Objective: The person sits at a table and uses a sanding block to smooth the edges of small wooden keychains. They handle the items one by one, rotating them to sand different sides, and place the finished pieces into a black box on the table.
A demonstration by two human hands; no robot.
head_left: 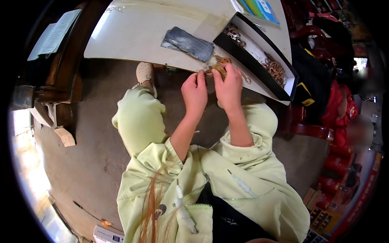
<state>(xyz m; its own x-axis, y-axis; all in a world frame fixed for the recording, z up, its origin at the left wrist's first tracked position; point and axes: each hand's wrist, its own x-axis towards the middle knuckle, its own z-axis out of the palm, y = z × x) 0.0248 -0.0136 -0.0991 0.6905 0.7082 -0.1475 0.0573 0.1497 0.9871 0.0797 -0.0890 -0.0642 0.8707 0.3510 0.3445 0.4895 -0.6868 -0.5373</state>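
Observation:
Both hands meet at the table's near edge. My left hand [194,90] is closed, thumb and fingertips pinching a small dark brown ring-shaped piece [209,74]. My right hand [229,86] is closed on a folded tan piece [219,69], like cloth or sandpaper, held against the ring-shaped piece. Just beyond the right fingers lies a brownish looped item [223,59]. A thin metal loop [246,79], perhaps a scissor handle, shows to their right. Dark grey sheets [189,43], like sandpaper, lie on the table ahead.
A long black box [253,60] with a white inside stands on the white table [133,34] at right, holding several brown ring-like pieces [274,69]. Colourful booklets [259,10] lie behind it. Dark red chairs [312,131] stand right, a wooden desk [67,52] left.

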